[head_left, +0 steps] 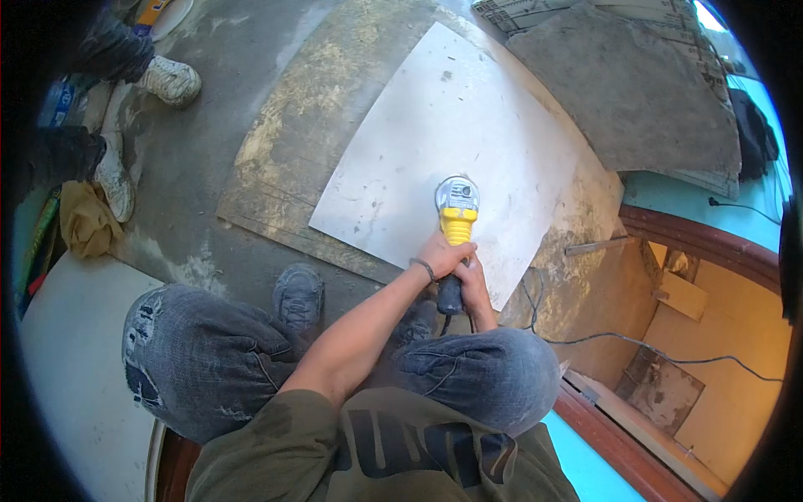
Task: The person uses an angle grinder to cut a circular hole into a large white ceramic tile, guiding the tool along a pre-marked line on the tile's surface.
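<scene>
One yellow power tool (pixel 457 216) points its round head away over the right part of a white sheet (pixel 401 151), with the left hand (pixel 442 253) closed about its body and the right hand (pixel 476 286) wrapped around the dark handle. Beneath the sheet lies a worn board (pixel 288 138); a dark cord (pixel 598 337) trails off right, and two pale shoes (pixel 170 80) of another person stand far left.

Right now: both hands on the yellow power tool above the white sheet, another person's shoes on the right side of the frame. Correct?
One fix: the other person's shoes are on the left side, as the head view shows. The rest stands: left hand and right hand on the yellow power tool, above the white sheet.
</scene>
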{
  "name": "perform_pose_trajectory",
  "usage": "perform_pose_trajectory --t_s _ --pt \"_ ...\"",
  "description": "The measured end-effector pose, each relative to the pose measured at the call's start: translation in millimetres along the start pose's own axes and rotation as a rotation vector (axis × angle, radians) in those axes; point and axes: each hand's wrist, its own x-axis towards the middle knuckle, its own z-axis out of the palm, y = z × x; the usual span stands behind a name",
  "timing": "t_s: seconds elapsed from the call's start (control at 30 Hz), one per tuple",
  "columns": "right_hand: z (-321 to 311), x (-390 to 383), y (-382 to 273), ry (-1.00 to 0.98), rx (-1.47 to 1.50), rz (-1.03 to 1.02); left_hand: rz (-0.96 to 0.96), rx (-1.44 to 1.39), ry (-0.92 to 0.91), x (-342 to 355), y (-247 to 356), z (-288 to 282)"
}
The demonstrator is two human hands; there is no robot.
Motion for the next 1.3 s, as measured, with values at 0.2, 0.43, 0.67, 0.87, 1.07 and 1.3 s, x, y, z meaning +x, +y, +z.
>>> perform_pose_trajectory --t_s 0.2,0.43,0.67,0.87,1.07,1.3 --pt "-3.4 6.9 3.2 0.017 -0.004 -0.022 -0.023 0.04 0.011 2.4 7.6 -2.2" --pt "-8.2 6.4 3.0 -0.028 -0.084 -0.04 -0.034 0.003 0.022 -7.0 12.7 -1.1" --pt "-42.3 -0.6 0.7 -0.087 -0.25 -0.11 -0.064 -0.004 0.018 -24.4 29.5 21.7" --pt "-36.9 8.0 -7.9 -0.126 -0.364 -0.152 0.079 -0.09 0.18 -15.1 2.6 25.2" --pt "-42.4 13.2 1.0 -0.13 -0.281 -0.131 -0.025 -0.111 0.085 -13.6 1.5 24.6" --pt "-43.6 18.6 -2.6 -0.161 -0.32 -0.129 -0.03 -0.115 0.099 -6.6 -9.5 25.0"
